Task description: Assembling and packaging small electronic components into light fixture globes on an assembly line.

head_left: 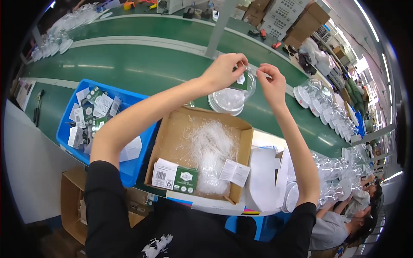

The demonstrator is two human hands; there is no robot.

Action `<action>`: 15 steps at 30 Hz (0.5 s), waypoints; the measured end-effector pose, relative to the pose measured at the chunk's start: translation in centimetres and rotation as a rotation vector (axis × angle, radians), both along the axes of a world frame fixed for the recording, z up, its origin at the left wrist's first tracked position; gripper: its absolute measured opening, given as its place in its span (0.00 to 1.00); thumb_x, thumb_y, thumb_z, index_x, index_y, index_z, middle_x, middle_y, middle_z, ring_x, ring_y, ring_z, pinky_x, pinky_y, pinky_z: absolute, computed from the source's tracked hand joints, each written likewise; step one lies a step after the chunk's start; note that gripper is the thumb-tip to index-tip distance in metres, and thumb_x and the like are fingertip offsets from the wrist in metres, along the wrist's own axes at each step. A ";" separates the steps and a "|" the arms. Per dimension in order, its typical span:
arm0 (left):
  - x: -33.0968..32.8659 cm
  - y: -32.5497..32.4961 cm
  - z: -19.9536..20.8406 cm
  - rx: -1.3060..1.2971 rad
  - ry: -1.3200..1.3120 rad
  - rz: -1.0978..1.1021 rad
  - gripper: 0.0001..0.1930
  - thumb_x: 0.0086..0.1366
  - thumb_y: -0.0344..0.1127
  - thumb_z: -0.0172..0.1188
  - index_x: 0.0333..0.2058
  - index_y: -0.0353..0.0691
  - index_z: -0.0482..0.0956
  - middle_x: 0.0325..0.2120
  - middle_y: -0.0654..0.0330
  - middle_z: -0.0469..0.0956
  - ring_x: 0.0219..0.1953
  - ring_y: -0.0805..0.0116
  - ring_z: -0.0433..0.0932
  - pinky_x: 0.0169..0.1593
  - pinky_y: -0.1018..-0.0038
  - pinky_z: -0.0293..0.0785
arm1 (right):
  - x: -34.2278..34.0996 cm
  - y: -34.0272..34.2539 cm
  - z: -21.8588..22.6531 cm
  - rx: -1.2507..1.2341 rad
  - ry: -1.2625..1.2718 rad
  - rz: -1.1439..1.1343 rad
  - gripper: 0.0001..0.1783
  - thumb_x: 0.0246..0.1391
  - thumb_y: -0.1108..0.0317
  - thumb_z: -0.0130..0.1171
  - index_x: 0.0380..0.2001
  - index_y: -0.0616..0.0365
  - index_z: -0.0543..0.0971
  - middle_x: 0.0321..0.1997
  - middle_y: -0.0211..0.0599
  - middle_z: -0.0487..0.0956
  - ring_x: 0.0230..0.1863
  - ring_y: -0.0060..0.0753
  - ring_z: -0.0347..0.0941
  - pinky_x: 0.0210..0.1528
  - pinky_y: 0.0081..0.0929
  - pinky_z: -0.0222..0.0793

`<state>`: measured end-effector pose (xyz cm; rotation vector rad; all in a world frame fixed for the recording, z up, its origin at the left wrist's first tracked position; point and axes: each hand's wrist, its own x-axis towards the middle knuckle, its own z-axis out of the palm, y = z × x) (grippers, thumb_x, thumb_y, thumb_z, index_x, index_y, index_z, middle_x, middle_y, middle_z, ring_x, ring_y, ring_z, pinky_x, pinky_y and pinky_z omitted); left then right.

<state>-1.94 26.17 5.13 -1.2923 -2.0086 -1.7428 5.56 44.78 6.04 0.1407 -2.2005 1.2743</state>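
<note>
A clear plastic dome [251, 86] on a round base [225, 104] stands on the green bench beyond the cardboard box. A green card tag [241, 81] hangs against its upper part. My left hand [226, 71] is closed in a pinch at the top of the tag. Just to its right, my right hand [272, 82] is also pinched, beside the dome. Whatever lies between the fingertips of either hand is too thin to make out. The shallow cardboard box [170, 142] holds a heap of fine clear plastic strands [213, 148], with folded tags [175, 175] at its near edge.
A blue bin [140, 170] with loose tags stands left of the box. White paper or card [263, 178] lies on its right. Rows of clear domes [325, 105] line the bench at right; more stand far left. Two people sit at lower right. A metal post [219, 30] rises beyond my hands.
</note>
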 end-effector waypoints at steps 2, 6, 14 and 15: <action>-1.2 1.0 -1.0 -0.039 0.120 0.045 0.08 0.62 0.30 0.59 0.39 0.34 0.78 0.32 0.51 0.79 0.35 0.61 0.79 0.40 0.69 0.75 | -1.1 1.0 -0.7 0.148 -0.026 -0.138 0.10 0.51 0.66 0.64 0.31 0.63 0.83 0.49 0.40 0.78 0.46 0.30 0.76 0.45 0.27 0.72; -2.0 1.3 -0.9 -0.113 0.147 0.086 0.08 0.61 0.31 0.60 0.38 0.37 0.81 0.32 0.52 0.79 0.34 0.60 0.78 0.39 0.68 0.74 | -2.5 1.6 -1.4 0.159 -0.076 -0.145 0.11 0.48 0.63 0.64 0.31 0.60 0.84 0.49 0.43 0.79 0.49 0.37 0.76 0.48 0.32 0.71; -2.4 0.0 -2.0 -0.056 0.029 0.089 0.08 0.60 0.33 0.59 0.35 0.36 0.81 0.30 0.49 0.81 0.34 0.53 0.79 0.39 0.65 0.74 | -3.2 1.1 -1.5 0.168 -0.112 -0.108 0.12 0.46 0.61 0.65 0.30 0.60 0.84 0.48 0.44 0.80 0.48 0.40 0.77 0.50 0.35 0.71; -2.6 -0.2 -2.3 -0.055 0.033 0.096 0.08 0.60 0.33 0.59 0.35 0.36 0.81 0.30 0.49 0.81 0.34 0.53 0.79 0.39 0.65 0.74 | -3.2 0.7 -1.5 0.190 -0.119 -0.104 0.12 0.46 0.61 0.65 0.29 0.59 0.84 0.49 0.44 0.80 0.49 0.40 0.76 0.51 0.34 0.70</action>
